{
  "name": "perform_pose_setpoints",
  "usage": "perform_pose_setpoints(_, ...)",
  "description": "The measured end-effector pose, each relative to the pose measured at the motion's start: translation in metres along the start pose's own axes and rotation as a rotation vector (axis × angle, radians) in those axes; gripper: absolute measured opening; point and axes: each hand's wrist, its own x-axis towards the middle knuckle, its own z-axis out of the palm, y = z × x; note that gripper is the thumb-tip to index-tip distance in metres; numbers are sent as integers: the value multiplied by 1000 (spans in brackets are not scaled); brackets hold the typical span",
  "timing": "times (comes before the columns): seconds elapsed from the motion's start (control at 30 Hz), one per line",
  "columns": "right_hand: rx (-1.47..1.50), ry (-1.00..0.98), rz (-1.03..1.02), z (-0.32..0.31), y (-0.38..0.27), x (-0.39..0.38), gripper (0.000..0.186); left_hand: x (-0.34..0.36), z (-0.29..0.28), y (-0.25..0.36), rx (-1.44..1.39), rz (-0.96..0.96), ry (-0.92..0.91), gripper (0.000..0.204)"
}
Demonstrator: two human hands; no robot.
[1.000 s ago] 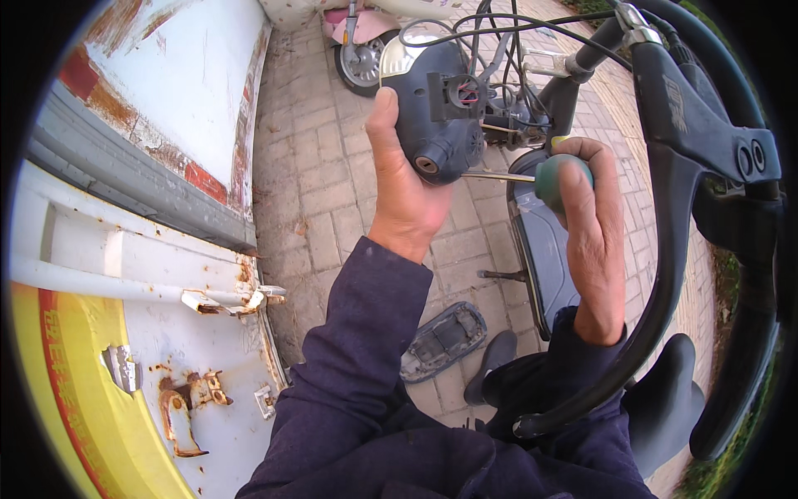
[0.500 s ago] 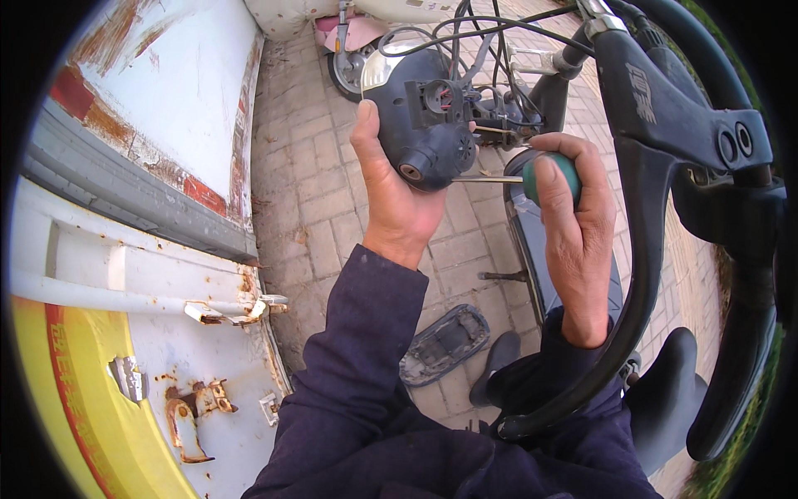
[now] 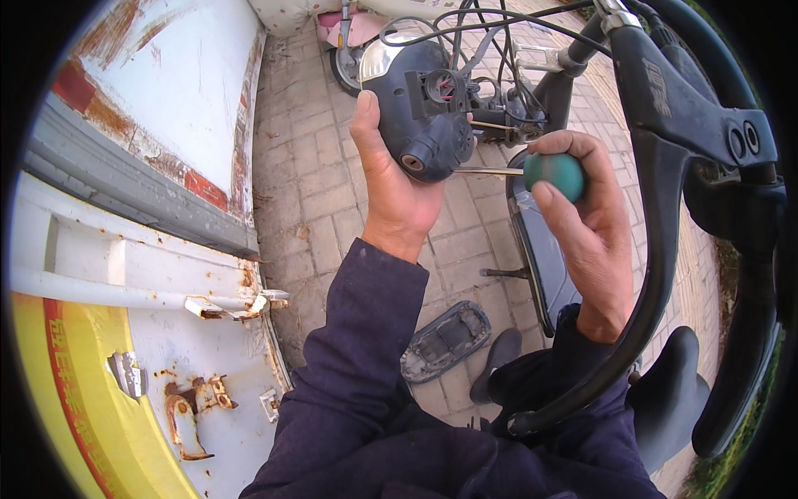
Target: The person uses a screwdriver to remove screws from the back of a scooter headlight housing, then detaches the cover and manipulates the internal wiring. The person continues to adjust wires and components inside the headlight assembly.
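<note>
My left hand (image 3: 395, 200) is closed around a black plastic housing (image 3: 395, 96) with a chrome edge, a keyhole on its lower part, and an opening where thin wires show. Its fingertips are mostly hidden behind it. From the right, a screwdriver's metal shaft (image 3: 486, 170) runs to the housing's lower side; where the tip sits is hidden. My right hand (image 3: 594, 233) grips the screwdriver's round green handle (image 3: 555, 173), index finger curled over the top and thumb against its lower edge. Black cables (image 3: 474, 25) loop above the housing beside a dark frame tube (image 3: 553, 91).
Handlebar with brake lever (image 3: 665, 108) arches close along my right. Rusty white metal doors (image 3: 158, 100) line the left. A footboard (image 3: 540, 266) lies below my right hand, a loose dark plastic piece (image 3: 445, 341) on the paving (image 3: 312, 233), and a pink scooter (image 3: 362, 33) stands beyond.
The housing in my left hand has shifted slightly left since a second ago. My right thumb has moved down on the green handle, uncovering more of it, as that hand changes its grip.
</note>
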Motion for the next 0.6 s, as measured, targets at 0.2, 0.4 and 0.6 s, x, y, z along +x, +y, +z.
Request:
perform_pose_setpoints(0.2, -31, 199, -88, 11, 10, -3, 49, 3, -2, -2, -26, 12, -2, 69)
perform_pose_setpoints(0.4, -260, 285, -174, 17, 19, 4, 45, 2, -4, -3, -20, -13, 17, 73)
perform_pose_setpoints(0.6, 63, 281, -63, 17, 11, -1, 43, 3, -4, -7, -70, -48, 40, 80)
